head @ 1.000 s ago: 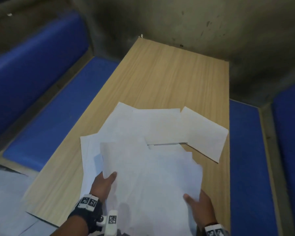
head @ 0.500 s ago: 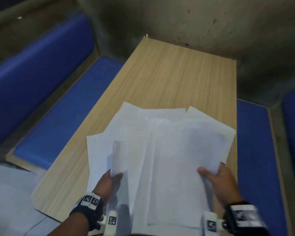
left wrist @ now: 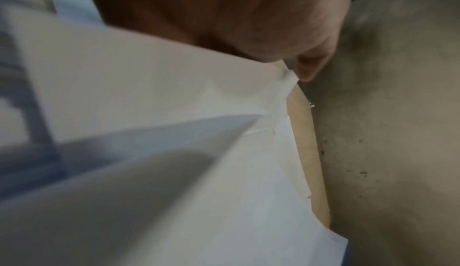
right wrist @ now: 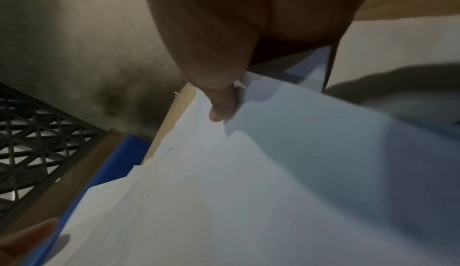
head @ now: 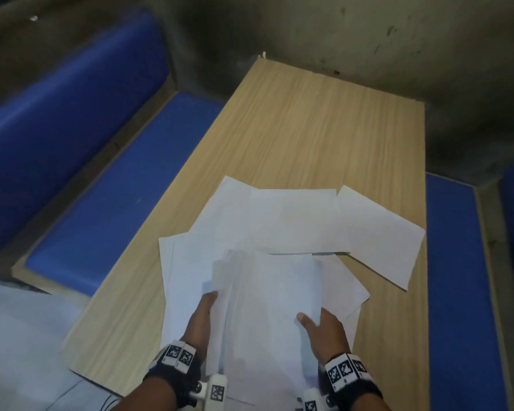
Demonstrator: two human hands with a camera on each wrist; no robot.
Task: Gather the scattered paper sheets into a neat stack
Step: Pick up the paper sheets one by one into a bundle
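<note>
A bundle of white sheets [head: 267,307] is held above the near end of the wooden table [head: 324,129]. My left hand [head: 201,318] grips its left edge, thumb on top. My right hand [head: 321,327] grips its right edge, thumb lying on the top sheet. Loose sheets [head: 291,221] still lie fanned out on the table beyond and under the bundle, one [head: 380,235] reaching the right edge. The left wrist view shows the held sheets [left wrist: 174,152] blurred below my thumb [left wrist: 308,67]. The right wrist view shows my thumb [right wrist: 221,103] pressing on the paper [right wrist: 273,181].
Blue padded benches [head: 107,179] [head: 457,292] run along both long sides of the table. A stained concrete wall [head: 339,34] closes the far end. More white paper [head: 18,345] lies at the lower left, beside the table.
The bundle has been drawn back toward me and squeezed narrower; my right hand has moved in to the left, uncovering the sheet at the table's right edge.
</note>
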